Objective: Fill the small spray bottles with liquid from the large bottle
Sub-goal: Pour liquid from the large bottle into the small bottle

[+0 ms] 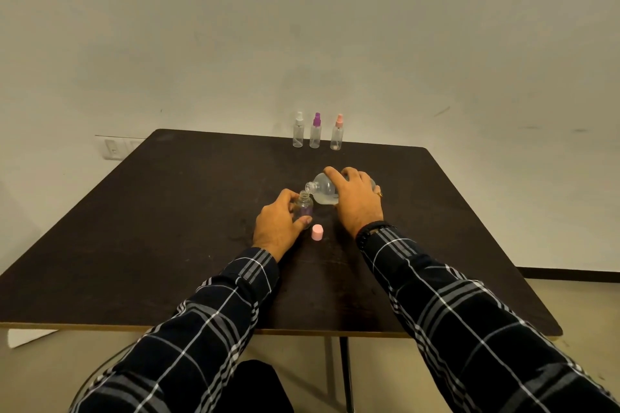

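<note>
Dark brown table (167,211), matte and scuffed, with a pale edge band on my near side. Off-white wall behind it, a few marks at 1–2 o'clock. Wall socket (112,149) at 10 o'clock, just past the table corner. Beige floor, black skirting at 3 o'clock, a white paper sheet (30,337) on the floor at 8, one table leg (347,375) at 6.

Far edge, 12 o'clock: three capped spray bottles in a row, upright and not touching: white-topped bottle (298,134), purple-topped bottle (315,132), pink-topped bottle (337,134). All well apart from the hands.

Mid-table: left hand (278,225) is wrapped round the small open bottle (304,208), which stands upright on the table. Right hand (357,201) grips the large bottle (323,191) from above, tipped near horizontal, with its neck at 9 o'clock just over the small bottle's mouth. Clear liquid pools in its low side. I can't tell if any is flowing. The right hand hides most of the large bottle's body.

Pink cap (317,232) sits loose on the table at 6 o'clock, between the wrists and just beside the left thumb.
</note>
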